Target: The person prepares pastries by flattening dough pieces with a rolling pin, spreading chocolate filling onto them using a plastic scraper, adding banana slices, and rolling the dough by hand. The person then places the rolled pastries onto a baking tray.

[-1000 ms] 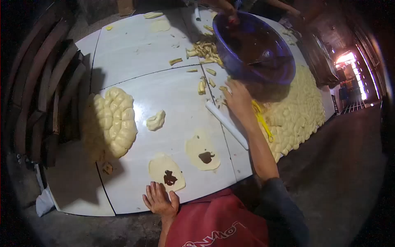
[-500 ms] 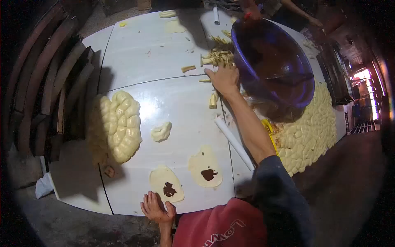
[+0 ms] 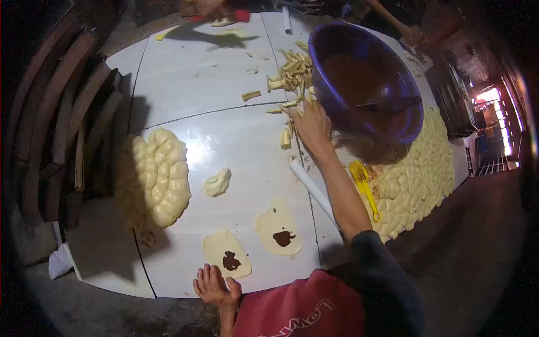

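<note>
My left hand (image 3: 213,287) lies spread at the near table edge, touching or close beside a flat dough piece (image 3: 220,241) with dark brown filling. A second flat dough piece (image 3: 264,223) with brown filling lies to its right. My right hand (image 3: 313,126) reaches to the near side of a pile of pale yellow strips (image 3: 292,73), left of the purple basin (image 3: 323,78). Its fingers are closed around pale yellow strips that stick out at the fingertips. A white rolling rod (image 3: 310,187) lies beside my right forearm.
Dough balls (image 3: 163,174) sit at the left, many more (image 3: 421,174) at the right. Between are a dough lump (image 3: 217,182) and a yellow tool (image 3: 365,188). Co-workers' hands (image 3: 210,7) (image 3: 414,36) show at the far side. Dark wooden trays (image 3: 53,112) stand left.
My right hand has moved from beside the basin onto the strip pile, then slightly back toward me. A co-worker's hand has gone from the basin to the far left. My left hand stays at the edge.
</note>
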Motion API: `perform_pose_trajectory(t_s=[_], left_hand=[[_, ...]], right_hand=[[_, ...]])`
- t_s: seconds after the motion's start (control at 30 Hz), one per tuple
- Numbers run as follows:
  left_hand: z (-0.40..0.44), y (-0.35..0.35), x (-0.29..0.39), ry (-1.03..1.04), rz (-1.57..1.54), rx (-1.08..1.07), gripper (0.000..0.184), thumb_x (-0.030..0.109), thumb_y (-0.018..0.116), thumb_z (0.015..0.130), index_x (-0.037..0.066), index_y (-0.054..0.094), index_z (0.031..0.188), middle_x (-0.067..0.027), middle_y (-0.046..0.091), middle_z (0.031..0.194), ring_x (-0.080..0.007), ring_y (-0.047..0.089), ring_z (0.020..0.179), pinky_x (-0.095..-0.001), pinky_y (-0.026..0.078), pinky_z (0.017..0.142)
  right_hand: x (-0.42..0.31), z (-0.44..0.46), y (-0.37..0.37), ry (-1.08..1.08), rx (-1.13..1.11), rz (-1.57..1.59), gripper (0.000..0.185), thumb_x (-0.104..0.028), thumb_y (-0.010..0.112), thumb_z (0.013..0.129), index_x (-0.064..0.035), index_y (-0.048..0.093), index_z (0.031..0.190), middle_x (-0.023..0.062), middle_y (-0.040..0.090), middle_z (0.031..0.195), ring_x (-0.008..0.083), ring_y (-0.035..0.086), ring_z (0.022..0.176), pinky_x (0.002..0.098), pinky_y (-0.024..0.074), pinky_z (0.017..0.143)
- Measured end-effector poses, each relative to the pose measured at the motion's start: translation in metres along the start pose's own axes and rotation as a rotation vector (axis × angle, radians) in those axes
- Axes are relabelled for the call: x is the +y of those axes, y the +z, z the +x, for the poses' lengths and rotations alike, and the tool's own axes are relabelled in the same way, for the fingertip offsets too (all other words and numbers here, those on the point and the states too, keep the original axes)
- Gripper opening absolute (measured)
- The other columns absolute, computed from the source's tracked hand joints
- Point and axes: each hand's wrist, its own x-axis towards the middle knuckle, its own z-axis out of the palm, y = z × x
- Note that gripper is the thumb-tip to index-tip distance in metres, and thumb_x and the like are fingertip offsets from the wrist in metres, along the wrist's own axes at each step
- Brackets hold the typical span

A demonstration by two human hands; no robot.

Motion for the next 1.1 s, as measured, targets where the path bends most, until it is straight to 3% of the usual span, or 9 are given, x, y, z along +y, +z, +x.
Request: perform_pose_trajectory(t_s=[0.13, 0.23, 0.37, 0.53, 0.67, 0.83, 0.9, 0.97, 1.1], left_hand=[[-0.002, 0.004, -0.001, -0.018, -0.015, 0.021, 0.05, 0.033, 0.06, 0.088, 0.01, 0.067, 0.131, -0.0134, 0.063, 0.14, -0.0359, 0.054, 0.135, -0.0559, 0.03, 0.116], [-0.006, 0.009, -0.005, 0.007, -0.033, 0.028, 0.05, 0.035, 0.057, 0.091, 0.009, 0.065, 0.133, -0.0184, 0.062, 0.14, -0.0415, 0.053, 0.134, -0.0602, 0.029, 0.116], [-0.005, 0.011, -0.005, 0.045, -0.048, 0.085, 0.047, 0.032, 0.057, 0.091, 0.01, 0.066, 0.132, -0.0183, 0.063, 0.138, -0.0402, 0.055, 0.133, -0.0592, 0.03, 0.115], [-0.002, 0.008, -0.005, 0.076, -0.063, 0.091, 0.044, 0.03, 0.059, 0.091, 0.009, 0.068, 0.129, -0.0171, 0.064, 0.137, -0.0394, 0.056, 0.132, -0.0586, 0.03, 0.115], [0.001, 0.002, 0.002, 0.024, -0.054, 0.052, 0.045, 0.031, 0.057, 0.092, 0.01, 0.067, 0.13, -0.0165, 0.062, 0.14, -0.0396, 0.055, 0.134, -0.0591, 0.031, 0.115], [-0.004, 0.01, -0.006, 0.061, -0.049, 0.093, 0.045, 0.031, 0.059, 0.09, 0.012, 0.069, 0.13, -0.0143, 0.064, 0.139, -0.0373, 0.056, 0.132, -0.0568, 0.032, 0.115], [-0.002, 0.012, -0.005, 0.051, -0.051, 0.138, 0.045, 0.033, 0.059, 0.089, 0.015, 0.071, 0.128, -0.0104, 0.067, 0.136, -0.0328, 0.059, 0.13, -0.052, 0.032, 0.115], [-0.001, 0.017, -0.005, 0.067, -0.082, 0.207, 0.044, 0.032, 0.06, 0.089, 0.013, 0.073, 0.126, -0.0104, 0.068, 0.135, -0.0323, 0.059, 0.13, -0.0517, 0.032, 0.115], [0.003, 0.017, -0.002, 0.049, -0.1, 0.212, 0.044, 0.03, 0.062, 0.087, 0.011, 0.074, 0.125, -0.0109, 0.069, 0.134, -0.0317, 0.06, 0.129, -0.051, 0.032, 0.116]], right_hand=[[-0.012, -0.015, -0.022, -0.158, -0.186, 0.145, 0.04, -0.034, 0.056, 0.1, 0.0001, 0.069, 0.117, 0.0232, 0.065, 0.117, 0.0425, 0.062, 0.106, 0.0506, 0.0498, 0.093], [-0.002, -0.03, -0.033, -0.196, -0.191, 0.377, 0.03, -0.026, 0.056, 0.099, -0.0031, 0.073, 0.107, 0.0201, 0.071, 0.105, 0.0407, 0.066, 0.099, 0.0485, 0.0515, 0.09], [0.026, -0.027, -0.059, 0.168, -0.313, 0.632, 0.034, -0.027, 0.062, 0.095, -0.0035, 0.073, 0.116, 0.0208, 0.075, 0.106, 0.0348, 0.073, 0.1, 0.0432, 0.0555, 0.088], [0.031, -0.026, -0.061, -0.037, -0.329, 0.395, 0.034, -0.025, 0.065, 0.091, -0.0024, 0.073, 0.116, 0.0193, 0.073, 0.108, 0.0365, 0.07, 0.102, 0.0435, 0.0541, 0.091], [0.015, -0.02, -0.054, -0.233, -0.327, 0.241, 0.031, -0.028, 0.069, 0.087, -0.0013, 0.076, 0.101, 0.02, 0.067, 0.095, 0.0386, 0.065, 0.098, 0.0496, 0.051, 0.088], [0.008, -0.009, -0.052, -0.26, -0.393, 0.036, 0.036, -0.036, 0.066, 0.089, -0.0022, 0.077, 0.09, 0.0215, 0.069, 0.094, 0.0398, 0.065, 0.097, 0.0508, 0.051, 0.086], [0.012, -0.01, -0.058, -0.238, -0.374, 0.185, 0.037, -0.037, 0.067, 0.089, -0.002, 0.077, 0.091, 0.0213, 0.071, 0.093, 0.0415, 0.066, 0.094, 0.0504, 0.0518, 0.085], [0.011, -0.019, -0.073, 0.021, -0.378, 0.368, 0.038, -0.037, 0.068, 0.093, -0.0027, 0.078, 0.105, 0.019, 0.075, 0.105, 0.0345, 0.073, 0.097, 0.0414, 0.055, 0.086], [0.011, -0.055, -0.104, -0.011, -0.401, 0.571, 0.04, -0.033, 0.074, 0.092, 0.0001, 0.075, 0.115, 0.0171, 0.077, 0.101, 0.0271, 0.075, 0.088, 0.0335, 0.0558, 0.08]])
